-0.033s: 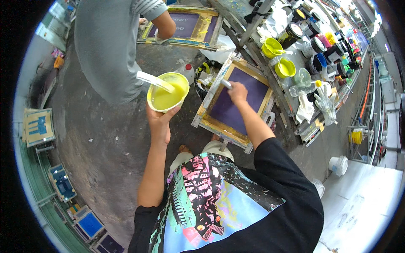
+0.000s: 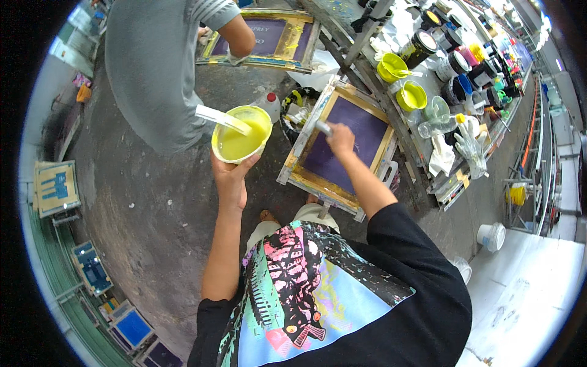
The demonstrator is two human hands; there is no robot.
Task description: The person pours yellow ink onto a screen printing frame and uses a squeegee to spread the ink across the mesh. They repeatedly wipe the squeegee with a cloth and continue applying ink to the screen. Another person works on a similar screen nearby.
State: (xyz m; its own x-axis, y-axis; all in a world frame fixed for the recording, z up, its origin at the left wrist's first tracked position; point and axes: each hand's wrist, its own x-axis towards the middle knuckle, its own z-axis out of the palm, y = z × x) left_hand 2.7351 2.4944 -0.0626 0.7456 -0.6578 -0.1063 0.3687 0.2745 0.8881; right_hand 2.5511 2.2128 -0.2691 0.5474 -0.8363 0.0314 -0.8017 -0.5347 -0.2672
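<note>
My left hand [image 2: 231, 180] is wrapped round the lower side of a tub [image 2: 266, 139] of yellow-green ink, held above the floor. A white spatula [image 2: 215, 116] leans in the tub, its handle sticking out to the left and its lower end in the ink. My right hand [image 2: 342, 142] is closed on a short pale grey, rod-like thing [image 2: 323, 128], whose kind I cannot make out. That hand is over the purple mesh of a screen printing frame [image 2: 318, 156], which stands tilted at the right of the tub. Whether the thing touches the mesh cannot be told.
A person in grey [image 2: 153, 79] bends over another screen frame [image 2: 287, 38] at the far side. On the right, a bench holds yellow-green bowls [image 2: 412, 96], black jars [image 2: 419, 49] and gloves [image 2: 474, 147]. A bag-lined bin [image 2: 298, 119] and a red-capped jug [image 2: 267, 105] stand behind the frame.
My right hand has shifted slightly left and nearer with the grey thing in it. The tub in my left hand has barely moved. The other person leans slightly further left.
</note>
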